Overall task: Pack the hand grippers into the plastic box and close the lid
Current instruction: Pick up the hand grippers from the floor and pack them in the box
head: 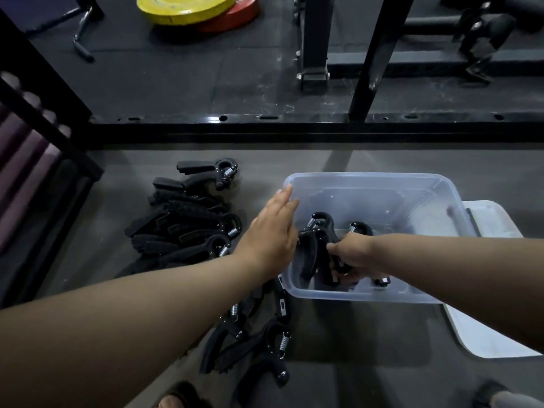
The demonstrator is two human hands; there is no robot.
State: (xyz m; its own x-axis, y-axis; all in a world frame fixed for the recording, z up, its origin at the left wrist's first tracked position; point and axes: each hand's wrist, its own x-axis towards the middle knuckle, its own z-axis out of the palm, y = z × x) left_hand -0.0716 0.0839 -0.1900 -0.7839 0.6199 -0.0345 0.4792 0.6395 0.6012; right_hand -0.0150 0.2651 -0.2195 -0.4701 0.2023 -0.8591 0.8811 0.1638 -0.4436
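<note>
**Hand grippers packed on a gym floor**

A heap of black hand grippers (188, 225) lies on the grey floor (382, 348) at left, with more strewn nearer the camera below the left forearm. Far behind them, a yellow weight plate (185, 7) overlaps a red one (244, 16).

The left hand (272, 231) reaches over the heap. Its grip is fully open and holds nothing, the fingers straight and together, the fingertips at the left corner of the clear plastic box (382, 179). Whether they touch the rim cannot be told.

Inside the box, the right hand (353, 254) has its grip curled tight round a gripper (319, 228). This one stands with its spring end up, just left of the knuckles. A second one (360, 228) shows just behind the hand, and others lie on the box bottom beneath it.

The white lid (485, 334) is off, lying flat on the floor just right of the box.
</note>
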